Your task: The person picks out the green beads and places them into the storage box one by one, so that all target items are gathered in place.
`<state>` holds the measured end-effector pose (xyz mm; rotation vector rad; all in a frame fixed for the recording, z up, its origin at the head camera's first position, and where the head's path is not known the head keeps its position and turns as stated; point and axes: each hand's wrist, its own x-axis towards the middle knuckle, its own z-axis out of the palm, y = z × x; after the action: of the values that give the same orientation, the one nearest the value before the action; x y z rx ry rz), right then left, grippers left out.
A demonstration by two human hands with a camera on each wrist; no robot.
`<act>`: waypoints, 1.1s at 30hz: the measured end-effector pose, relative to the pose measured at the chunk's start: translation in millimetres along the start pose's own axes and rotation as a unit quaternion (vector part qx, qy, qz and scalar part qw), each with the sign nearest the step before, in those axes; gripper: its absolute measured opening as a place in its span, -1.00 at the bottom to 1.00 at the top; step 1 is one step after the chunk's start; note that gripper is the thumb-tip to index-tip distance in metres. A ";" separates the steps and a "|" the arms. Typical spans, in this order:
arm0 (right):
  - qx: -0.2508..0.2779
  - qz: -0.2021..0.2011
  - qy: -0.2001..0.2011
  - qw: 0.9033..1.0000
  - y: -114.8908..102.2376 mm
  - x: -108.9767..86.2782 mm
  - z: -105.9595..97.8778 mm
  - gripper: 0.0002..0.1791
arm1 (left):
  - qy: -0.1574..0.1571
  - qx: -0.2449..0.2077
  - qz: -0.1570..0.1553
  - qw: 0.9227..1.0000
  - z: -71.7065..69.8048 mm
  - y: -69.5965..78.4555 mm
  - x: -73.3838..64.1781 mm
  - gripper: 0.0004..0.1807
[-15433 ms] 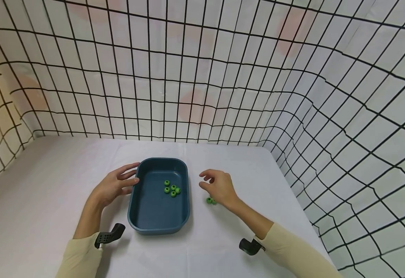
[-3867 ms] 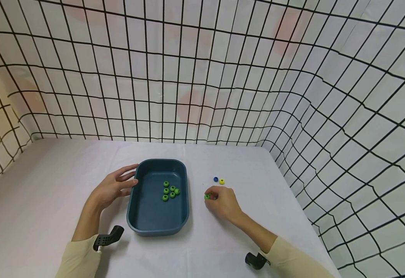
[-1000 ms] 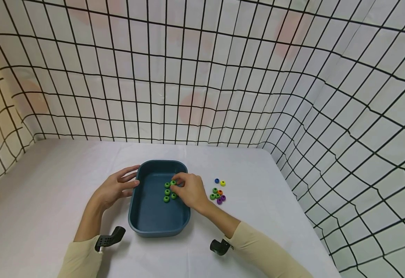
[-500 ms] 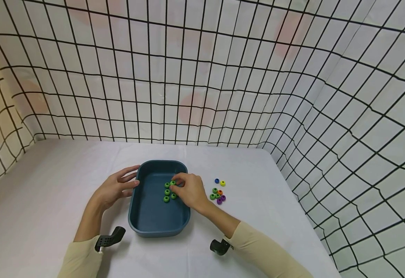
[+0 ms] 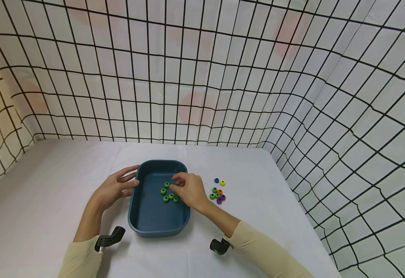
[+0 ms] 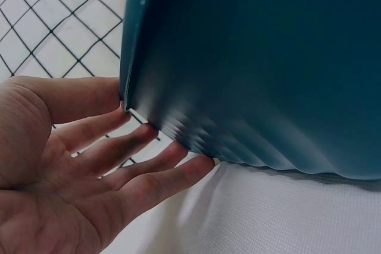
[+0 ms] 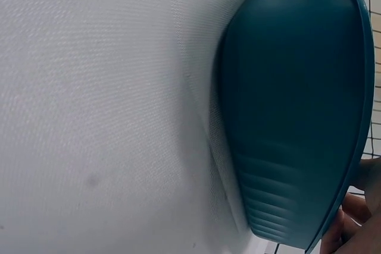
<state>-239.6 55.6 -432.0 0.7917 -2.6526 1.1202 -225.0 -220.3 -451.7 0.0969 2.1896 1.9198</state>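
A blue-green oblong tray stands on the white cloth with several green beads lying loose on its floor. My left hand rests against the tray's left side, fingers fairly straight; the left wrist view shows fingertips touching the wall near the rim. Over the tray's right rim reaches my right hand, thumb and index finger apart with no bead visible between them. It hides part of the tray floor. In the right wrist view the tray's outer wall fills much of the frame and fingers show past the rim.
Right of the tray lie several more beads: green beads, an orange bead, purple beads, a blue bead and a yellow bead. A black wire grid rises behind and beside the table.
The green bead at my right fingertips has left them, and the beads in the tray have shifted and spread. Since the oldest frame, coloured beads show beside the tray. My left hand stays put.
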 end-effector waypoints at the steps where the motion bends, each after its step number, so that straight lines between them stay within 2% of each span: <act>1: 0.000 0.001 -0.001 1.000 -0.7 -0.1 -0.4 -0.76 | 0.000 0.000 0.000 1.000 -0.2 -0.3 0.3 -0.20; 11: 0.011 -0.005 0.000 1.000 -1.2 -1.5 -3.5 -0.76 | 0.000 0.004 -0.001 1.000 -0.4 -0.3 0.4 -0.19; 19: 0.016 -0.023 0.035 0.999 -0.9 -2.7 -10.1 -0.78 | 0.001 0.005 -0.002 1.000 -0.9 -0.3 0.4 -0.20; 33: -0.006 0.026 0.044 0.999 9.7 -10.5 -34.8 -0.73 | 0.004 0.008 -0.005 1.000 -0.6 0.6 1.0 -0.21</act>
<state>-237.9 90.1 -416.9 0.6598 -2.6185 1.1238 -226.2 -220.6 -451.2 0.0800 2.2055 1.9015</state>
